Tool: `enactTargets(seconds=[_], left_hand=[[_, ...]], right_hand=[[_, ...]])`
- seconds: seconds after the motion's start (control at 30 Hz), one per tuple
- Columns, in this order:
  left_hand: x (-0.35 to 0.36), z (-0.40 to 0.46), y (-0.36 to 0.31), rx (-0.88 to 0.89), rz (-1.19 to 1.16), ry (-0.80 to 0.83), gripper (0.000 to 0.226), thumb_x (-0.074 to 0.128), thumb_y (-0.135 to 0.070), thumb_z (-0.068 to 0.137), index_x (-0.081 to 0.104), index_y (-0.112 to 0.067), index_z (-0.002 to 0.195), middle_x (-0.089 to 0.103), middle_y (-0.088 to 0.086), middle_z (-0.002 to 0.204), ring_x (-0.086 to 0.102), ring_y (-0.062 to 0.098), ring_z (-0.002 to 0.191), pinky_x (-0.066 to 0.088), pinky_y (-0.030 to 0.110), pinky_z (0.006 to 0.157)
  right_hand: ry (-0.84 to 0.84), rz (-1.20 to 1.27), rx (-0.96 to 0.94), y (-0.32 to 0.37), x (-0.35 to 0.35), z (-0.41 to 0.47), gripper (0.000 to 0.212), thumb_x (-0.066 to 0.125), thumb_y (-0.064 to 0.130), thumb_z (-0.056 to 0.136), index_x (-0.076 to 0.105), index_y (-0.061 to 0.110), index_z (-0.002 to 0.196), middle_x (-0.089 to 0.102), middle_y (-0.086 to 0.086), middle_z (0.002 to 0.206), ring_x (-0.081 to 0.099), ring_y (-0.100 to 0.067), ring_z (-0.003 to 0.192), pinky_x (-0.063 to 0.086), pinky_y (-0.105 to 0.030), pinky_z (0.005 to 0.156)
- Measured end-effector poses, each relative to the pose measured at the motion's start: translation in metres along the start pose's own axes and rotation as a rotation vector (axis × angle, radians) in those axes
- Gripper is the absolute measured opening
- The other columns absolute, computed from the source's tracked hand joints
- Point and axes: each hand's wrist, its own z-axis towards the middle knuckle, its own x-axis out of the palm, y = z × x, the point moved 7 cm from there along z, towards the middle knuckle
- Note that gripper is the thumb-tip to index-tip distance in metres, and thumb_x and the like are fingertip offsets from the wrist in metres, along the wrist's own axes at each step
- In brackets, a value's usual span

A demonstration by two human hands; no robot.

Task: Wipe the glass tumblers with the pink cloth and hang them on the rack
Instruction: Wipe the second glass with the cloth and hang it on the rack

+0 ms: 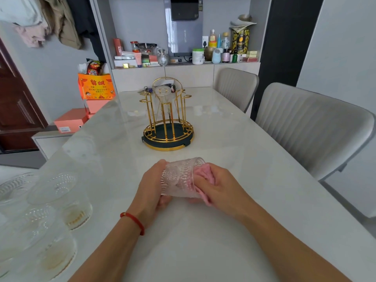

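Note:
My left hand (151, 185) grips a ribbed glass tumbler (180, 177) by its base, holding it on its side above the table. My right hand (218, 185) presses the pink cloth (204, 175) into the tumbler's mouth. The gold wire rack (167, 117) with a dark round base stands further back at the table's middle, and one clear tumbler (162, 94) hangs upside down on it. Several more ribbed tumblers (61, 198) stand at the table's near left edge, blurred.
The white marble table (223, 139) fills the view. Two grey padded chairs (305, 127) stand along its right side. Keys (146, 90) lie behind the rack. A cluttered shelf (183, 55) and orange boxes (95, 88) are beyond the far edge.

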Motion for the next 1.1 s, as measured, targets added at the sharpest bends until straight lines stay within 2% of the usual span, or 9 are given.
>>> enactTargets(seconds=[0.1, 0.23, 0.37, 0.5, 0.63, 0.73, 0.83, 1.0, 1.1], left_hand=[[0.000, 0.001, -0.011, 0.050, 0.233, 0.011, 0.030, 0.043, -0.046, 0.080, 0.046, -0.016, 0.076, 0.042, 0.005, 0.055, 0.034, 0.015, 0.039, 0.025, 0.022, 0.047], [-0.002, -0.003, -0.001, -0.100, 0.269, 0.083, 0.048, 0.032, -0.050, 0.103, 0.046, -0.015, 0.074, 0.048, 0.002, 0.048, 0.036, 0.011, 0.034, 0.022, 0.019, 0.044], [0.005, -0.007, 0.008, -0.088, 0.145, 0.215, 0.063, 0.023, -0.060, 0.104, 0.055, -0.013, 0.076, 0.046, 0.011, 0.058, 0.032, 0.019, 0.043, 0.022, 0.021, 0.044], [0.006, -0.010, 0.000, 0.048, -0.029, 0.085, 0.038, 0.036, -0.047, 0.104, 0.056, -0.021, 0.084, 0.046, 0.007, 0.064, 0.041, 0.017, 0.046, 0.030, 0.022, 0.046], [-0.003, -0.012, -0.001, -0.025, 0.053, 0.034, 0.038, 0.037, -0.045, 0.102, 0.044, -0.021, 0.074, 0.041, -0.001, 0.056, 0.033, 0.009, 0.040, 0.022, 0.017, 0.043], [-0.004, -0.010, 0.005, -0.176, 0.121, 0.197, 0.049, 0.032, -0.055, 0.097, 0.035, -0.022, 0.061, 0.033, 0.002, 0.050, 0.016, 0.014, 0.043, 0.009, 0.021, 0.049], [0.000, -0.012, 0.013, -0.244, 0.185, 0.331, 0.054, 0.025, -0.058, 0.098, 0.040, -0.018, 0.064, 0.038, 0.008, 0.053, 0.017, 0.016, 0.043, 0.014, 0.017, 0.043], [0.007, -0.010, 0.012, -0.142, 0.009, 0.251, 0.066, 0.028, -0.072, 0.098, 0.056, -0.014, 0.083, 0.042, 0.011, 0.059, 0.027, 0.017, 0.045, 0.018, 0.021, 0.045], [0.000, -0.008, 0.013, -0.140, 0.061, 0.108, 0.056, 0.032, -0.069, 0.097, 0.042, -0.020, 0.072, 0.039, 0.003, 0.052, 0.023, 0.013, 0.043, 0.016, 0.018, 0.043]], right_hand=[[-0.036, -0.155, -0.094, 0.002, -0.006, 0.001, 0.040, 0.058, 0.017, 0.099, 0.054, 0.038, 0.065, 0.056, 0.007, 0.045, 0.052, -0.001, 0.049, 0.041, -0.012, 0.058], [-0.077, -0.280, -0.223, 0.010, -0.015, -0.001, 0.026, 0.058, 0.017, 0.101, 0.060, 0.025, 0.076, 0.064, 0.001, 0.057, 0.055, 0.000, 0.054, 0.038, -0.006, 0.057], [-0.219, -0.209, -0.186, -0.002, -0.024, 0.003, 0.039, 0.059, 0.020, 0.100, 0.061, 0.040, 0.066, 0.063, 0.015, 0.059, 0.058, -0.001, 0.058, 0.040, -0.013, 0.059], [-0.143, 0.006, -0.029, -0.013, -0.011, 0.004, 0.037, 0.055, 0.021, 0.098, 0.057, 0.008, 0.063, 0.063, -0.026, 0.067, 0.070, -0.012, 0.059, 0.048, -0.034, 0.064], [-0.141, -0.168, -0.124, -0.007, -0.011, 0.001, 0.033, 0.061, 0.021, 0.097, 0.065, 0.036, 0.068, 0.067, 0.015, 0.063, 0.065, -0.001, 0.064, 0.048, -0.018, 0.063], [-0.199, -0.287, -0.263, 0.002, -0.019, -0.001, 0.011, 0.062, 0.023, 0.097, 0.072, 0.027, 0.092, 0.071, 0.013, 0.073, 0.067, -0.005, 0.071, 0.048, -0.016, 0.066], [-0.211, -0.349, -0.338, 0.005, -0.019, -0.003, 0.013, 0.061, 0.026, 0.098, 0.071, 0.021, 0.105, 0.073, 0.009, 0.083, 0.069, -0.008, 0.079, 0.053, -0.020, 0.072], [-0.336, -0.234, -0.146, -0.006, -0.024, 0.002, 0.036, 0.061, 0.019, 0.096, 0.062, 0.035, 0.063, 0.061, 0.017, 0.055, 0.057, -0.001, 0.056, 0.042, -0.017, 0.056], [-0.298, -0.250, -0.144, -0.010, -0.019, 0.001, 0.030, 0.061, 0.023, 0.097, 0.063, 0.035, 0.070, 0.060, 0.015, 0.057, 0.057, 0.001, 0.057, 0.040, -0.011, 0.056]])
